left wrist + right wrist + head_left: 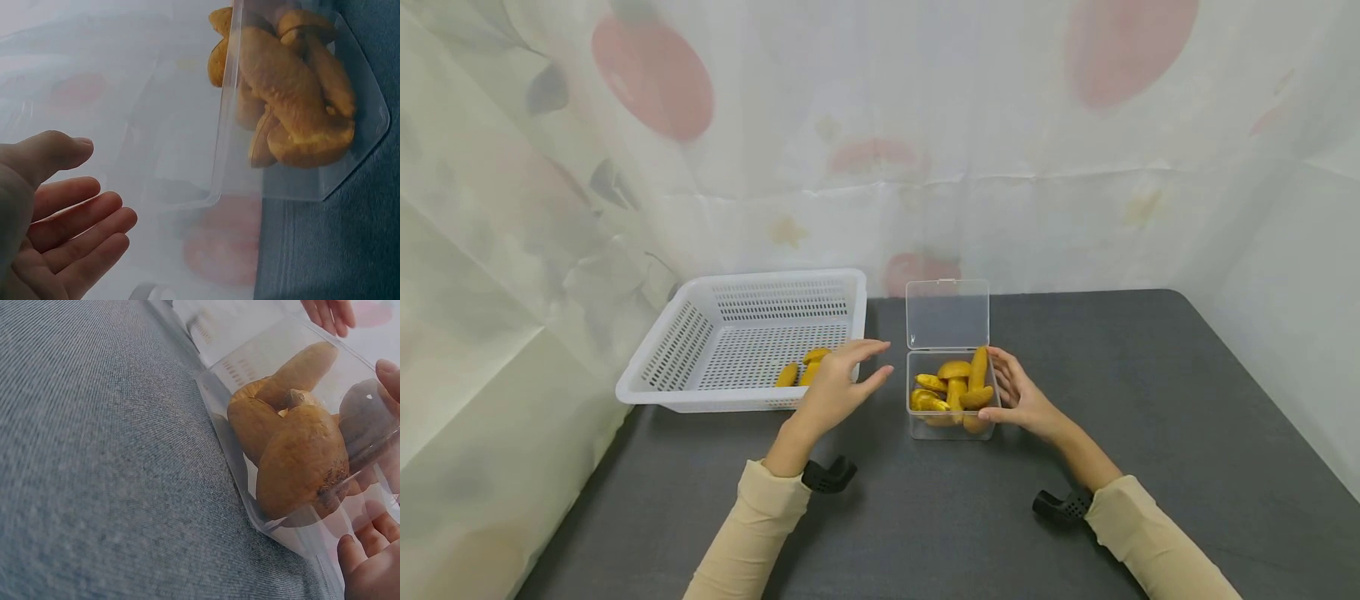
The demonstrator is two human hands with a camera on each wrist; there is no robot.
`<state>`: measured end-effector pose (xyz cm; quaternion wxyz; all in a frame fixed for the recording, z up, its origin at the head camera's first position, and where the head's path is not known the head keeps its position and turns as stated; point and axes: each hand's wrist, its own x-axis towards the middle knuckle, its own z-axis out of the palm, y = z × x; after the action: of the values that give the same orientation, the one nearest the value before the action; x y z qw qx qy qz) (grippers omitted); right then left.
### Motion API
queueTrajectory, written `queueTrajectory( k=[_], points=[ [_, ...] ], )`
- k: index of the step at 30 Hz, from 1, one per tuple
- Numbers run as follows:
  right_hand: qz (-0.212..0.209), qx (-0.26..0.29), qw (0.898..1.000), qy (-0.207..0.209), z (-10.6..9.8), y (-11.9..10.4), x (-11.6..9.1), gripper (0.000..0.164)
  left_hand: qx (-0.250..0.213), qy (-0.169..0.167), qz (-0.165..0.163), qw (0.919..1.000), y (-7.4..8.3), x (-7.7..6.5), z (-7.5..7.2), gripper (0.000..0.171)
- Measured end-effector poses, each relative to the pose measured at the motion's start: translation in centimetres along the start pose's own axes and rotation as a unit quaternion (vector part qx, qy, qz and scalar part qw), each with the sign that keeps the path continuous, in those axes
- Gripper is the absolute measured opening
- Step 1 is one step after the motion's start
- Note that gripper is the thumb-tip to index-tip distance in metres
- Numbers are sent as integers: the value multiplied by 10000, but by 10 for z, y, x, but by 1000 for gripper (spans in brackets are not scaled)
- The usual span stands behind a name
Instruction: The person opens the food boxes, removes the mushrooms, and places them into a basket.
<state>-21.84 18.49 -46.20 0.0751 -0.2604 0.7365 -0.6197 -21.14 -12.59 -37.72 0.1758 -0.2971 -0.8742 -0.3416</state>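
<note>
A clear plastic box [915,430] stands on the dark table, its hinged lid [947,315] raised at the back. Several yellow-brown mushrooms [955,385] are piled inside, one leaning up past the right rim. My right hand [1028,406] grips the box's right side, thumb at the near corner and fingers along the side wall. Between basket and box hovers my left hand [833,390], with thumb and fingers apart and nothing in them. In the left wrist view its fingers [81,215] are loosely extended, away from the box.
To the left is a white perforated basket [715,398], with a few more yellow mushrooms [787,375] in its near right corner, partly hidden by my left hand. A patterned curtain [1022,225] hangs behind the table [1150,400]. Each wrist wears a black mount [830,475].
</note>
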Motion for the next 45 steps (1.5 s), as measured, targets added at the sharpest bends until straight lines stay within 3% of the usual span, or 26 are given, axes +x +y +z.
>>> queueTrajectory(
  k=[9,23,34,45],
  points=[
    [199,120,9997,-11,-1,-1,1,100,-147,-215,461,9986,12,7,17,34],
    [225,194,9996,-10,-2,-2,2,99,-508,-866,394,9942,25,12,44,37],
    [186,189,9996,-75,-3,-2,3,98,-602,-1001,741,9904,29,16,70,38],
    [78,289,9995,-73,-3,2,1,98,-752,-1082,482,9901,35,21,85,43]
  ],
)
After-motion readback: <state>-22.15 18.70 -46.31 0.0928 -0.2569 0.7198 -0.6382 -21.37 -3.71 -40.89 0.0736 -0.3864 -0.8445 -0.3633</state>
